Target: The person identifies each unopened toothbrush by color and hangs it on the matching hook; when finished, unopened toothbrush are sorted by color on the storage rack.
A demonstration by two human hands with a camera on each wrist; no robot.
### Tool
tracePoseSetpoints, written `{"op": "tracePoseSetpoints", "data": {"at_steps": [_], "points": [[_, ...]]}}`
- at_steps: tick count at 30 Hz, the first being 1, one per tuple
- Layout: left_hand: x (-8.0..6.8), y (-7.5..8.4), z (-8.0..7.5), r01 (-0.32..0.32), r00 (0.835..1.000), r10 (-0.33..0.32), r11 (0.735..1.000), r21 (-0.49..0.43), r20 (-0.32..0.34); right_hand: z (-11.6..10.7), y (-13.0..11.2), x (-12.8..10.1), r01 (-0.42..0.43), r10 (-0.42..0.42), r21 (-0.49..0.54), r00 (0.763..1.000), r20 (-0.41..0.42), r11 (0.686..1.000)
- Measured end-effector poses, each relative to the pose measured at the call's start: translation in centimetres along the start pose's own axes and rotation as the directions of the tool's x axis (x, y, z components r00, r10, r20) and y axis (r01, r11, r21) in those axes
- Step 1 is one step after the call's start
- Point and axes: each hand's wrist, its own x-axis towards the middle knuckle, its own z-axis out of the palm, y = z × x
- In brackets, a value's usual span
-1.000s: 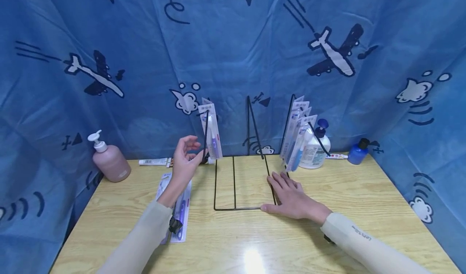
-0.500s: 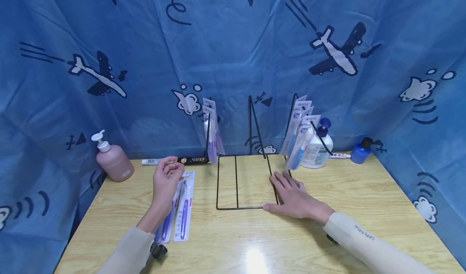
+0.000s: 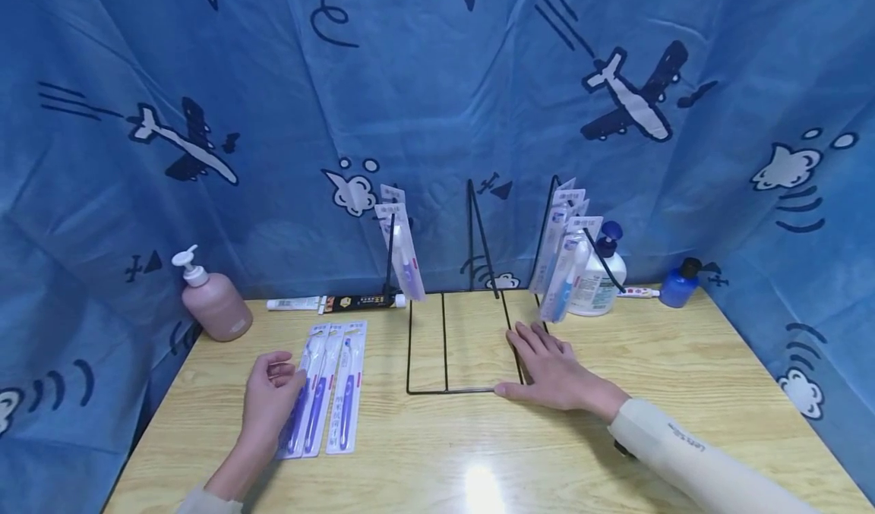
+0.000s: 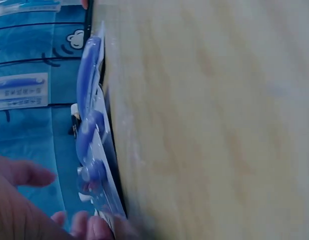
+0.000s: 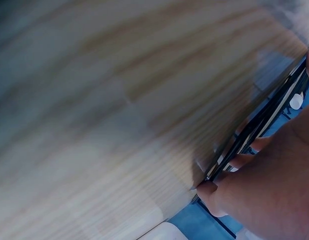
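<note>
Since the earlier frame, left hand (image 3: pixel 270 392) has dropped from the wire rack (image 3: pixel 459 339) to the packaged toothbrushes (image 3: pixel 328 386) lying flat on the worktop (image 3: pixel 615 438), fingers loosely curled at the leftmost pack's edge. Right hand (image 3: pixel 552 373) presses flat, steadying the rack base. Advice: pinch one pack only, near its hang-hole.

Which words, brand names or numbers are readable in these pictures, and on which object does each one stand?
No text can be read with certainty.
Right sleeve: a short dark print, too small to read.
Toothbrush packs on the table: header print blurred.
Packs hanging on the wire rack: header labels too small.
Black toothpaste tube: gold print, unreadable.
White pump bottle: label blurred.
Wrist views: pack labels blurred.
</note>
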Motion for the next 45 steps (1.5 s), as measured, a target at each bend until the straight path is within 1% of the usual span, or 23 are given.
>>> {"op": "tracePoseSetpoints", "data": {"at_steps": [2,5,8,11,16,20,22,29,31,35,37,41,45], "points": [[-0.1,-0.3,-0.4,0.011,0.998,-0.016,0.996,0.085,0.056,0.0,0.0,0.0,0.0,0.0,0.0,1.0,0.0,1.0],[0.1,-0.7,-1.0,0.002,0.99,-0.03,0.981,0.196,0.136,-0.1,-0.1,0.1,-0.002,0.002,0.002,1.0,0.0,1.0],[0.5,-0.9,-1.6,0.003,0.984,-0.049,0.966,0.26,0.172,-0.2,-0.2,0.1,-0.003,0.003,0.004,1.0,0.001,1.0],[0.7,-1.0,-2.0,0.024,0.979,-0.078,0.96,0.28,0.186,-0.2,-0.2,0.1,-0.004,0.004,0.005,1.0,-0.001,1.0],[0.6,-0.7,-2.4,0.065,0.976,-0.111,0.97,0.236,0.187,-0.2,-0.2,0.1,-0.001,0.001,0.0,1.0,-0.007,1.0],[0.3,-0.6,-2.7,0.065,0.976,-0.106,0.975,0.214,0.19,-0.1,-0.1,0.2,0.001,-0.001,-0.002,1.0,-0.008,1.0],[0.3,-0.7,-3.0,0.06,0.974,-0.102,0.977,0.205,0.201,-0.1,0.0,0.2,0.0,0.0,-0.002,1.0,-0.008,1.0],[0.2,-1.1,-3.8,0.103,0.956,-0.148,0.978,0.182,0.254,-0.1,-0.1,0.3,0.004,-0.004,-0.004,1.0,-0.009,1.0],[0.1,-1.0,-4.0,0.121,0.954,-0.163,0.977,0.177,0.25,0.0,-0.1,0.2,0.005,-0.005,-0.005,1.0,-0.012,1.0],[-0.3,-0.5,-4.3,0.15,0.958,-0.178,0.979,0.136,0.224,0.1,0.0,0.1,0.007,-0.007,-0.004,1.0,-0.013,1.0],[-0.6,-0.1,-4.4,0.152,0.962,-0.171,0.983,0.105,0.212,0.2,0.0,0.1,0.007,-0.007,-0.004,1.0,-0.013,1.0],[-1.2,0.9,-4.3,0.121,0.971,-0.125,0.992,0.035,0.206,0.3,0.1,0.1,0.0,0.0,-0.005,1.0,-0.013,1.0],[-2.0,1.9,-3.9,0.104,0.97,-0.092,0.993,-0.046,0.224,0.3,0.1,0.1,-0.002,0.001,-0.002,1.0,-0.016,1.0]]}}
